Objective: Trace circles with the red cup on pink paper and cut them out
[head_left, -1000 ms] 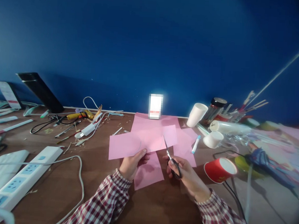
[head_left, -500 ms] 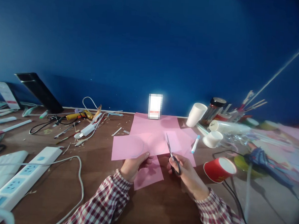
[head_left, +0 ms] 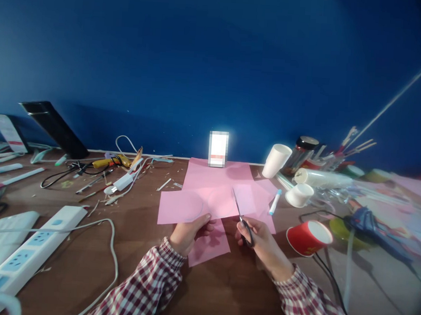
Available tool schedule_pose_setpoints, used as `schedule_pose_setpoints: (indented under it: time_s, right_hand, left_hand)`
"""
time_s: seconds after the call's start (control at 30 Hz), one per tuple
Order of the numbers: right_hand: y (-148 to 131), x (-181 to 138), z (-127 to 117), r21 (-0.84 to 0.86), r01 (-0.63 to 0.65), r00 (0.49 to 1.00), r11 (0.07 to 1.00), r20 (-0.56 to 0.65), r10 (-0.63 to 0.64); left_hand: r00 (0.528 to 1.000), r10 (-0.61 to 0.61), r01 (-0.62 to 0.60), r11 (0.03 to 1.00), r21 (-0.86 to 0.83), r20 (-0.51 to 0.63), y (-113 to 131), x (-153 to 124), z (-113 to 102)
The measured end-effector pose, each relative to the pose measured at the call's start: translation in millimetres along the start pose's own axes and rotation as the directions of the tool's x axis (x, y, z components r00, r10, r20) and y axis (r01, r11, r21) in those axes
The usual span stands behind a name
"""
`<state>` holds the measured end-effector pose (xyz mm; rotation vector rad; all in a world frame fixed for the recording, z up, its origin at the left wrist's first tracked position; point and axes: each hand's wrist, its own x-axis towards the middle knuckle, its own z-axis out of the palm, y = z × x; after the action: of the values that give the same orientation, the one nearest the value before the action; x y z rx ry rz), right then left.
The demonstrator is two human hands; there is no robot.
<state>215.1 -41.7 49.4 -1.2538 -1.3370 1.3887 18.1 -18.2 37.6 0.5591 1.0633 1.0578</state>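
My left hand (head_left: 190, 231) pinches the lower edge of a pink paper strip (head_left: 179, 207), thumb on top, fingers underneath. Faint curved outlines are drawn on the strip. In my right hand (head_left: 257, 236) is a pair of scissors (head_left: 247, 232) with dark handles, my fingers wrapped around them. Their blades lie against the strip's right part and point away from me; whether they are fully closed I cannot make out. Below the strip, another pink paper piece (head_left: 210, 250) rests on the table, and a larger pink sheet (head_left: 218, 174) lies behind.
A white marker with a blue cap (head_left: 275, 202), white paper cups (head_left: 277, 160) and a red paper cup (head_left: 308, 238) stand or lie to the right. Leftward are a yellow glue gun (head_left: 112, 162), cables and a power strip (head_left: 37, 246). A blue wall (head_left: 166, 69) rises behind.
The scissors' blades have shifted slightly to the left on the paper and look closer together. My left hand keeps its hold on the strip almost unmoved.
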Motion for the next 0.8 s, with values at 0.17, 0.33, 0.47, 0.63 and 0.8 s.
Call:
schedule_pose_setpoints:
  time_s: [0.17, 0.33, 0.47, 0.63, 0.8]
  right_hand:
    - [1.4, 1.1, -0.6, -0.016, 0.008, 1.0, 1.0, 0.002, -0.008]
    - [2.0, 0.9, -0.4, -0.035, 0.021, 1.0, 0.999, -0.006, -0.022]
    - [1.6, 0.4, 1.5, -0.028, 0.025, 0.999, 0.999, -0.039, -0.026]
    - [5.6, 1.4, 0.2, -0.036, 0.017, 0.999, 0.999, -0.038, -0.018]
    - [7.3, 0.0, -2.7, 0.028, -0.031, 0.999, 0.999, 0.009, 0.031]
  left_hand:
    - [1.0, -0.013, 0.014, 1.0, 0.011, -0.016, 1.5, -0.3, 0.8]
    - [1.0, -0.012, 0.012, 1.0, 0.003, -0.011, 0.6, 0.0, 0.3]
    - [1.0, -0.018, 0.018, 1.0, 0.003, -0.015, 0.3, -0.1, 1.2]
    - [1.0, -0.02, 0.02, 1.0, 0.009, -0.016, 0.9, -0.1, 1.9]
    - [1.0, 0.0, 0.0, 1.0, 0.005, -0.022, 0.2, 0.2, 0.6]
